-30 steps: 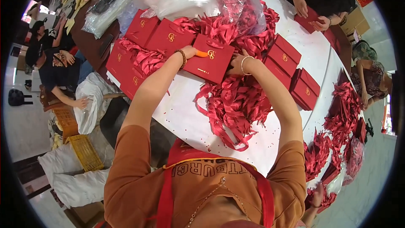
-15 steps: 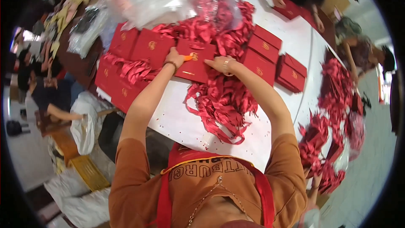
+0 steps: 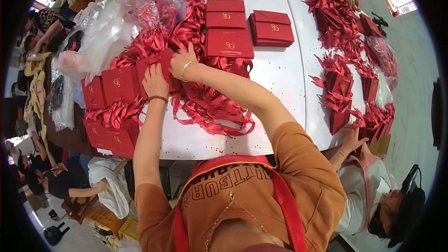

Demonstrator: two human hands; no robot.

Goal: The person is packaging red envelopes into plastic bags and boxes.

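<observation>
So the red gift bag is lying on the table under both hands, just left of the loose red ribbons. Left hand rests on it, fingers slightly apart; right hand is at its right edge, one finger sticking out, and honestly I can't tell if the rest are pinching anything. Risk imo: the ribbons crowd that side, so a loop could snag on a finger, or the bag could crease if the left palm leans too hard.
</observation>
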